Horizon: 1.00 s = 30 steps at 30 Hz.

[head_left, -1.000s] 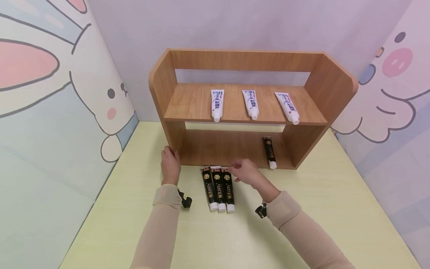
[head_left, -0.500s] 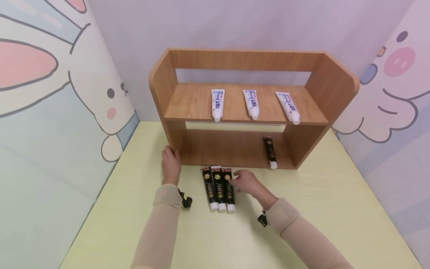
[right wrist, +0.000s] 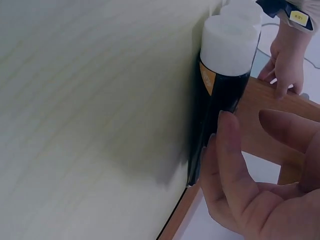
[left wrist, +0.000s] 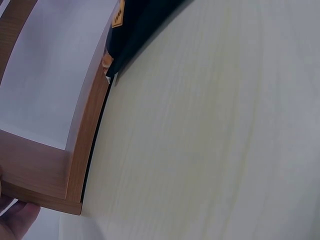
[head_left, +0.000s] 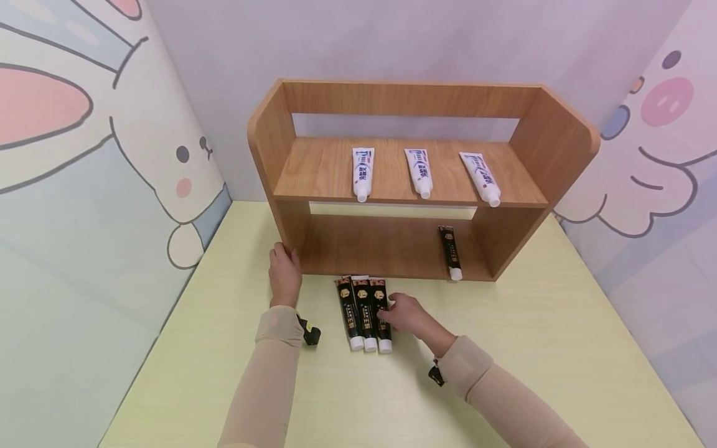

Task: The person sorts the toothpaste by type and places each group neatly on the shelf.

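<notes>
My left hand (head_left: 285, 274) grips the front edge of the left side panel of a wooden shelf (head_left: 358, 269); part of that hand shows at the corner of the left wrist view. Three black toothpaste tubes with white caps lie side by side on the table before the shelf: a left tube (head_left: 349, 314), a middle tube (head_left: 365, 317) and a right tube (head_left: 384, 333). My right hand (head_left: 407, 314) is at the right tube. In the right wrist view, its fingers (right wrist: 231, 145) are at the tube's side, while the thumb (right wrist: 285, 125) stands apart from it.
Another black toothpaste tube (head_left: 450, 252) lies on the lower board at the right. On the upper board lie three white toothpaste tubes, a left one (head_left: 362, 174), a middle one (head_left: 419, 173) and a right one (head_left: 482, 178). Cartoon-printed walls (head_left: 168, 124) enclose the pale table (head_left: 347, 404).
My right hand has moved down along the right black tube, from its flat upper end to about its middle. The left hand and the tubes have stayed in place.
</notes>
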{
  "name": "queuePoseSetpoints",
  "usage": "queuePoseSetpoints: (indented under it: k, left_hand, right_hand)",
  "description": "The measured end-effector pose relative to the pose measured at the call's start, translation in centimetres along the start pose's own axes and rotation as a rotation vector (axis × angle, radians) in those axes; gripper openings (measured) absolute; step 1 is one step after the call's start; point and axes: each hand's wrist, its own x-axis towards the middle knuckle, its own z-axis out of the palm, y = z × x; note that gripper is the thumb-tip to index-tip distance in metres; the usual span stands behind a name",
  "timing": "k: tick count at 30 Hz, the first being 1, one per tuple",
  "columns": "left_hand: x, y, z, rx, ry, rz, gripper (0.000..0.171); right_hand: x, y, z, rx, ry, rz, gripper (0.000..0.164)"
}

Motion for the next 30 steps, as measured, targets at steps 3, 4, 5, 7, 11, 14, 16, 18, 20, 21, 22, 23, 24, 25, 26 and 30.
queuePoseSetpoints:
  k: [3,4,5,7,11,14,16,18,20,21,22,23,24,25,26,30]
  left_hand:
    - [0.1,0.0,0.0,0.000,-0.002,-0.001,0.031]
    - [0.0,0.0,0.0,0.000,-0.002,-0.003,0.031]
    - [0.0,0.0,0.0,0.000,-0.003,-0.005,0.031]
    - [0.0,0.0,0.0,-0.001,-0.005,-0.007,0.032]
    - [0.0,-0.1,0.0,-0.004,-0.007,-0.009,0.033]
    - [0.0,-0.2,0.0,-0.002,-0.006,-0.008,0.033]
    - [0.0,-0.2,0.1,0.000,-0.006,-0.008,0.033]
    - [0.0,-0.2,0.1,0.001,-0.005,-0.009,0.032]
    - [0.0,-0.2,0.1,0.002,-0.006,-0.009,0.032]
    - [0.0,-0.1,0.1,0.002,-0.005,-0.008,0.032]
    - [0.0,-0.1,0.0,0.002,-0.004,-0.008,0.032]
    - [0.0,-0.1,0.0,0.002,-0.003,-0.007,0.032]
    - [0.0,0.0,0.0,0.002,-0.001,-0.006,0.032]
    - [0.0,0.0,0.0,0.002,0.001,-0.005,0.032]
    - [0.0,0.0,0.0,0.003,0.003,-0.005,0.032]
    - [-0.1,0.0,0.0,0.004,0.004,-0.004,0.031]
  right_hand:
    - [0.1,0.1,0.3,-0.010,-0.002,0.017,0.067]
    - [0.1,0.1,0.4,-0.018,-0.003,0.016,0.067]
    - [0.1,0.2,0.5,-0.029,-0.005,0.013,0.068]
    - [0.0,0.2,0.6,-0.044,-0.009,0.010,0.070]
    - [-0.1,0.3,0.8,-0.058,-0.024,-0.006,0.068]
    - [-0.1,0.3,1.0,-0.054,-0.024,-0.020,0.062]
    - [-0.1,0.4,1.1,-0.058,-0.021,-0.031,0.058]
    - [0.0,0.4,1.3,-0.059,-0.020,-0.037,0.054]
    - [0.1,0.5,1.4,-0.062,-0.017,-0.043,0.053]
    - [0.2,0.5,1.5,-0.064,-0.016,-0.046,0.052]
    - [0.2,0.6,1.5,-0.066,-0.012,-0.048,0.051]
    - [0.3,0.6,1.6,-0.065,-0.009,-0.048,0.051]
    - [0.3,0.6,1.6,-0.066,-0.006,-0.049,0.051]
    - [0.3,0.6,1.6,-0.068,-0.004,-0.049,0.051]
    - [0.3,0.6,1.6,-0.067,-0.002,-0.048,0.051]
    - [0.3,0.7,1.6,-0.056,0.000,-0.038,0.055]
